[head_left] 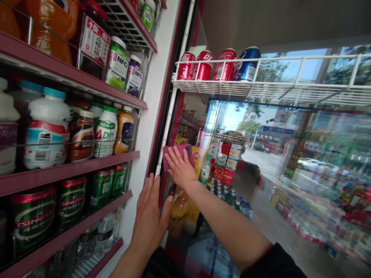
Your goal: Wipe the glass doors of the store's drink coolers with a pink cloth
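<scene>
Nearest the lens, at the lower right: a black sleeve (275, 264), right forearm reaching out of it up and to the left. Right hand (181, 170) flat on a pink cloth (165, 163), fingers extended and slightly spread, pressing rather than curled round it. Cloth position: against the inner face of the glass door (261, 200), just beside the door's pale edge strip (165, 143), below the door rack.

Left hand (149, 214), lower and left of the cloth: palm down, four fingers straight and close together, thumb held apart; nothing seen in its grasp. Fingertips lie at the lower part of the edge strip; contact cannot be told from this angle.

Door rack (220, 88), white wire, above both hands: three red cans (225, 63) and one blue can (247, 63) in a row at its left end, slanted in view.

Left side: stocked cooler shelves with dark pink front edges (69, 164). Upper shelf carries two NFC juice bottles (117, 63), white caps. Middle shelf: a white bottle with a blue cap (46, 127), a brown bottle (83, 135), a green-capped AD bottle (106, 133). Next down: green Tsingtao cans (34, 222). Lowest visible: clear bottles (106, 231), partly hidden.

Glass shows street and stacked goods, overlapping; reflection versus see-through not separable.
</scene>
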Tool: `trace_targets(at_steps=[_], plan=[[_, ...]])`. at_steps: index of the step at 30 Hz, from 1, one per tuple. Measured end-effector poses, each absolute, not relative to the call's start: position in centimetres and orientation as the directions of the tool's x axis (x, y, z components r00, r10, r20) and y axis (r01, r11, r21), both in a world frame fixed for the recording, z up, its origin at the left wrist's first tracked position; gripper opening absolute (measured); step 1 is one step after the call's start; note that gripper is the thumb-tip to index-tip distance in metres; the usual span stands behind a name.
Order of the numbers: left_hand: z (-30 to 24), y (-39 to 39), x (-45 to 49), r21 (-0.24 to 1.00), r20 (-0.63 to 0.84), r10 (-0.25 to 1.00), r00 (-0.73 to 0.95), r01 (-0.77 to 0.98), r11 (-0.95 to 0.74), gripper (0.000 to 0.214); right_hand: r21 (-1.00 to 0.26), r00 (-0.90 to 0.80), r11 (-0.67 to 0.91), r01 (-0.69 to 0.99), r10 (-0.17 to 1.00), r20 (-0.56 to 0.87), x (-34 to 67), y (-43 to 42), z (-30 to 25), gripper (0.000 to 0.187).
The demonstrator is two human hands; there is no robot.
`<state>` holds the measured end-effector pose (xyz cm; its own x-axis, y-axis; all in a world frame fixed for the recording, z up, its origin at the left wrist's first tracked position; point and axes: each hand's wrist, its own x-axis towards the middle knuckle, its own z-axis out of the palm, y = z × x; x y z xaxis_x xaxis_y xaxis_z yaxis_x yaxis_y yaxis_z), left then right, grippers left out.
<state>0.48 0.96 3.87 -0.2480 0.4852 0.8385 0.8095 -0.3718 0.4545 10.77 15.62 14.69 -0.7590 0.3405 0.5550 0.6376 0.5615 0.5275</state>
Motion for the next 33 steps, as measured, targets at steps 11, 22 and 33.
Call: trace_targets(at_steps=[11,22,33], plan=[[2.8,0.7,6.5,0.492,0.806,0.565,-0.175,0.729,-0.476,0.076,0.724,-0.849,0.456,0.518,0.382,0.366,29.8,8.6,14.3,0.074],[0.6,1.9,7.4,0.524,0.784,0.599,-0.166,0.693,-0.494,0.078,0.65,-0.683,0.226,0.725,0.352,0.64,36.2,6.7,17.8,0.084],[-1.1,1.3,6.2,0.547,0.753,0.631,-0.19,0.713,-0.439,0.074,0.579,-0.712,0.427,0.695,0.29,0.64,17.7,13.5,20.4,0.076]])
